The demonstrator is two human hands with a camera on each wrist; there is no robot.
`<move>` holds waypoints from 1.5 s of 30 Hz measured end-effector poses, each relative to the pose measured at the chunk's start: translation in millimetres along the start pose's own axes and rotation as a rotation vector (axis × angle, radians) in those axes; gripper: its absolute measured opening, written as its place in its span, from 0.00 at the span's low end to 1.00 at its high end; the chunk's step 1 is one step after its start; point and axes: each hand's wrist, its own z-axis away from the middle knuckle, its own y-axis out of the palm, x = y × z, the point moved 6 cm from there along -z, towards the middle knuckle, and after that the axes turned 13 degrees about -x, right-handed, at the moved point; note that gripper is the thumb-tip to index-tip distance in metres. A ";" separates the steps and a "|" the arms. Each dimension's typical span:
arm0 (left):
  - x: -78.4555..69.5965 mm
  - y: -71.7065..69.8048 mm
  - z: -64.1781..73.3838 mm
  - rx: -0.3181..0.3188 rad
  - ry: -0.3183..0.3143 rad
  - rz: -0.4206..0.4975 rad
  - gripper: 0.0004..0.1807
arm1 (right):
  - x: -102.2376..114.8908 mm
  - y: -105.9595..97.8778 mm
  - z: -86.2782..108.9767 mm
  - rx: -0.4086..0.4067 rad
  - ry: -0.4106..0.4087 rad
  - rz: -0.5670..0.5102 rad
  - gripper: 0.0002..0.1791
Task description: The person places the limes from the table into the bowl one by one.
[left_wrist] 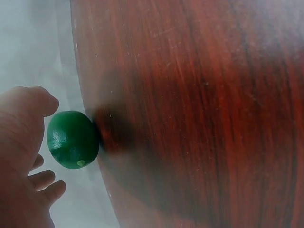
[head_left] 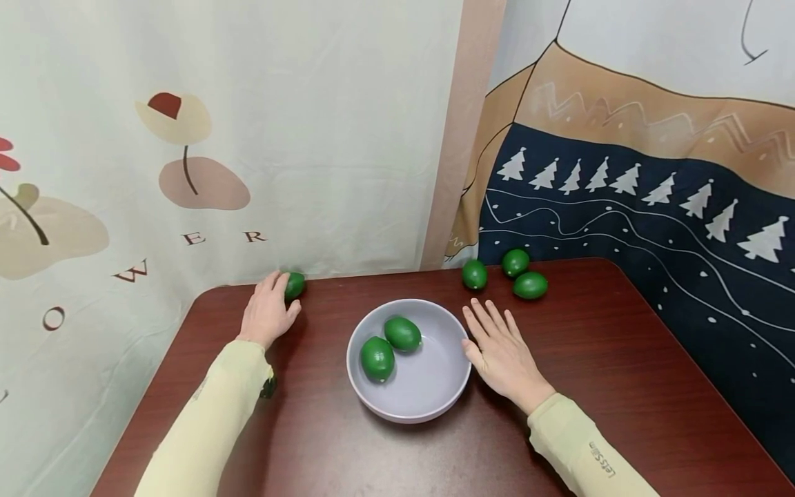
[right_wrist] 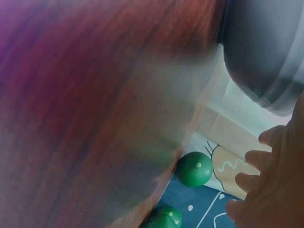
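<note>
My left hand (head_left: 267, 312) reaches over a green lime (head_left: 296, 285) at the back left edge of the table. In the left wrist view the thumb and fingers are spread around this lime (left_wrist: 72, 140), with a gap showing between them and its skin. A pale lavender bowl (head_left: 435, 388) stands mid-table with two limes inside, one lime (head_left: 377, 359) nearer the front and another lime (head_left: 402, 334) behind it. Beside the bowl's right rim, my right hand (head_left: 504, 357) lies with straight, spread fingers, thumb right at the rim, holding nothing.
Beyond the right hand, three more limes sit near the back edge: one lime (head_left: 475, 275) apart, and a close pair, a rear lime (head_left: 515, 263) and a front lime (head_left: 531, 285). Patterned curtains (head_left: 348, 138) hang directly behind the dark red wooden table (head_left: 323, 442).
</note>
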 end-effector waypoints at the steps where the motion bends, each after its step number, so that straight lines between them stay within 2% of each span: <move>1: 0.6 0.1 -0.3 0.010 -0.006 0.002 0.34 | 0.2 0.1 -0.1 0.001 0.001 -0.001 0.35; 7: 6.5 3.1 -2.3 0.068 -0.047 0.008 0.37 | 2.4 0.1 -0.9 0.005 0.002 -0.006 0.35; 16: 12.6 5.7 -1.5 0.098 -0.080 0.015 0.37 | 4.4 1.1 -0.6 0.002 -0.001 -0.010 0.35; 23: 11.9 7.2 -4.1 0.077 -0.083 0.028 0.35 | 3.8 1.3 -0.4 0.004 0.003 -0.012 0.35; 35: 12.9 11.3 -7.4 0.022 -0.086 0.041 0.25 | 3.4 1.6 -0.3 0.011 0.008 -0.014 0.35; 40: 8.9 8.0 -9.4 0.011 -0.087 0.072 0.25 | 1.8 1.7 -0.3 0.019 0.016 -0.013 0.35; 45: 3.3 6.8 -13.9 0.020 -0.086 0.055 0.23 | 0.1 -0.2 -0.8 0.021 0.015 -0.006 0.35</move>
